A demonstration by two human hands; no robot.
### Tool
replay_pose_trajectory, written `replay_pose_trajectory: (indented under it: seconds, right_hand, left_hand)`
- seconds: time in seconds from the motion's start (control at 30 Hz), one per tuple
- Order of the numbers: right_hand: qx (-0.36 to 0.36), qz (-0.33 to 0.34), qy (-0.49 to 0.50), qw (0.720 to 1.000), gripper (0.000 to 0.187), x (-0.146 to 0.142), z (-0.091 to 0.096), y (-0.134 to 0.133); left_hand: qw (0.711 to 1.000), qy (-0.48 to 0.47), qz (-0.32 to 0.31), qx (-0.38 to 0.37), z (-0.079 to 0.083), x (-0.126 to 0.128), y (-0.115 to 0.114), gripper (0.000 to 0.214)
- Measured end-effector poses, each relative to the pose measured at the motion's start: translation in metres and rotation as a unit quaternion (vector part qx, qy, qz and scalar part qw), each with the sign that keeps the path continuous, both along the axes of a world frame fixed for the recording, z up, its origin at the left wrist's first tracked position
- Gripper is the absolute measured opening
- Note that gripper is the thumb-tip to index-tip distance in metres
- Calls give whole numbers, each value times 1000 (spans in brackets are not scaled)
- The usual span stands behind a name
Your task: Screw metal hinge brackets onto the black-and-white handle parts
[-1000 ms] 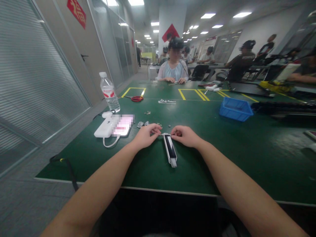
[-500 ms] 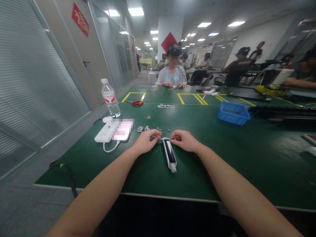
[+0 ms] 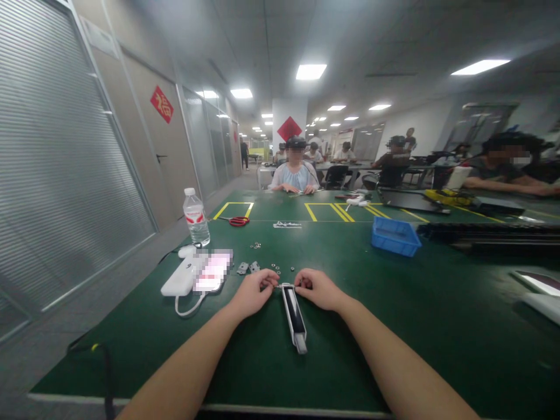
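A long, narrow white-framed piece with a dark glossy inset point(image 3: 294, 312) lies on the green table, a pale tab sticking out of its near end. At its far end a thin metal rod or bolt point(image 3: 285, 286) runs crosswise. My left hand point(image 3: 254, 293) is closed in a pinch at the left side of that end, by the rod. On the right side my right hand point(image 3: 321, 290) also pinches, fingers curled. What sits between the fingertips of each hand is too small to make out. Just beyond are several small nuts or rings point(image 3: 277, 269) and grey metal brackets point(image 3: 248, 268).
Left of my hands lie a white power bank point(image 3: 178, 277) cabled to a phone point(image 3: 214, 271), and a water bottle point(image 3: 196, 219). Red-handled scissors point(image 3: 238, 221), small white parts point(image 3: 287, 225) and a blue bin point(image 3: 395, 236) are farther off. A person point(image 3: 294, 172) sits opposite.
The view has tilted upward, so the table and my hands appear lower in the picture. Both hands keep their pinch at the far end of the white-framed piece.
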State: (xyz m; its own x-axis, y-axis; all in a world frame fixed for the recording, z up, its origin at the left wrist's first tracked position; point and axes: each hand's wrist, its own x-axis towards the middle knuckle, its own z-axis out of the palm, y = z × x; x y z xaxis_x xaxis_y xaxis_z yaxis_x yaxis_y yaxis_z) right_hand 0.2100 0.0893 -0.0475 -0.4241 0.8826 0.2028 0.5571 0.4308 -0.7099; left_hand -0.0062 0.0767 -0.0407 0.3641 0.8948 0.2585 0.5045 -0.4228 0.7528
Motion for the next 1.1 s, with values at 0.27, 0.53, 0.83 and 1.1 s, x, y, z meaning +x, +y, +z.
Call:
replay_pose_trajectory:
  seconds: [0.27, 0.53, 0.83, 1.1]
  right_hand:
    - [-4, -6, 1, 1000, 6, -2, 0, 1]
    - [5, 1, -5, 1000, 6, -1, 0, 0]
    - [8, 8, -15, 1000, 5, 1, -2, 0]
    - [13, 9, -20, 1000, 3, 3, -3, 1]
  left_hand:
    - [998, -44, 9, -40, -4, 2, 4, 19]
    - [997, -40, 7, -67, -1, 1, 2, 15]
    - [995, -59, 8, -80, -9, -1, 7, 12]
    - [993, -70, 5, -99, -3, 2, 2, 8]
